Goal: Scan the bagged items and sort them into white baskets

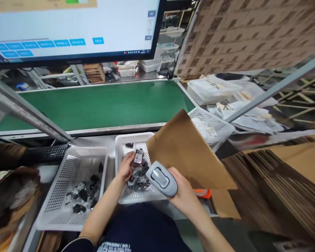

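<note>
My right hand [182, 190] is wrapped round a grey handheld barcode scanner [162, 179], its head tilted toward my left hand. My left hand [126, 166] pinches a small clear plastic bag [138, 158] with a white barcode label and something dark inside. Both are over a white perforated basket [118, 154], where more clear bags with black items [139, 182] lie in a heap. To the left stands a second white basket [55, 190], with similar bagged black parts [81, 192] at its near end.
A brown cardboard sheet [183, 150] leans over the right basket's edge. Behind runs a green conveyor belt [107, 105] under a monitor [73, 31]. Stacked flat cartons [275, 196] stand at right, with an orange-handled object [202, 193] nearer. A keyboard [47, 152] lies left.
</note>
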`<action>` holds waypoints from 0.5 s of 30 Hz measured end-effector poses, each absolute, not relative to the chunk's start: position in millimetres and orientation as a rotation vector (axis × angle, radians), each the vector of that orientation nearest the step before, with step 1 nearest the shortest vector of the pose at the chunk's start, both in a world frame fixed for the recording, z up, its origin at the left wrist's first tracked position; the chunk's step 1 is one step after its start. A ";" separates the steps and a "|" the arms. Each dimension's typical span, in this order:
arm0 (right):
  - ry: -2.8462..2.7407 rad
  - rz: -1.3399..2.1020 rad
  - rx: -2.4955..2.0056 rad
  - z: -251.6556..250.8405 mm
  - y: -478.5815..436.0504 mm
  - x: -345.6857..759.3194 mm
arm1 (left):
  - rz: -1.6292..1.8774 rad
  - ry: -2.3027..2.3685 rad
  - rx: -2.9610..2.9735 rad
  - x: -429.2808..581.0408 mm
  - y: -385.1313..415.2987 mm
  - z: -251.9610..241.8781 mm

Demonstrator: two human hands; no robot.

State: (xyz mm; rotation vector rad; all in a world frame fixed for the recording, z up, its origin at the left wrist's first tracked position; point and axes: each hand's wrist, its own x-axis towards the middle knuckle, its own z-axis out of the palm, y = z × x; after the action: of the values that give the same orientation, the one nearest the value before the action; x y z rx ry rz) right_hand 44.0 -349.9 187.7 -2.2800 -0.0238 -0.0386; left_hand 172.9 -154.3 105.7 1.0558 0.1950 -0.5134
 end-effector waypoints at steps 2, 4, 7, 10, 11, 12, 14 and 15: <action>-0.050 0.023 -2.343 193.6 -345.2 47.9 | -0.521 0.171 1.106 172.8 -149.8 103.3; -0.084 0.082 -2.381 196.9 -342.6 50.2 | -0.505 0.135 1.185 171.4 -143.2 95.3; -0.159 0.058 -2.354 192.4 -344.7 46.1 | -0.427 0.010 1.397 166.7 -130.9 77.9; -0.196 0.005 -2.272 171.0 -354.9 32.5 | -0.312 -0.199 1.845 166.3 -108.0 60.0; -0.191 0.015 -2.252 160.3 -359.3 26.6 | -0.237 -0.209 2.034 168.6 -95.8 54.1; -0.176 0.039 -2.239 148.8 -363.5 20.5 | -0.147 -0.158 2.208 172.2 -81.0 48.1; -0.129 0.098 -2.222 126.0 -369.7 8.3 | 0.021 0.111 2.434 182.1 -45.6 34.6; -0.100 0.128 -2.219 116.5 -370.9 3.0 | 0.058 0.270 2.473 187.9 -27.1 26.7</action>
State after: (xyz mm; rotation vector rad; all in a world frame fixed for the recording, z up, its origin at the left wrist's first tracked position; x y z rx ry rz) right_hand 3.0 -370.9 116.5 -2.2195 -0.0999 0.1279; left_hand 187.9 -27.1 26.7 2.4731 0.2703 0.0584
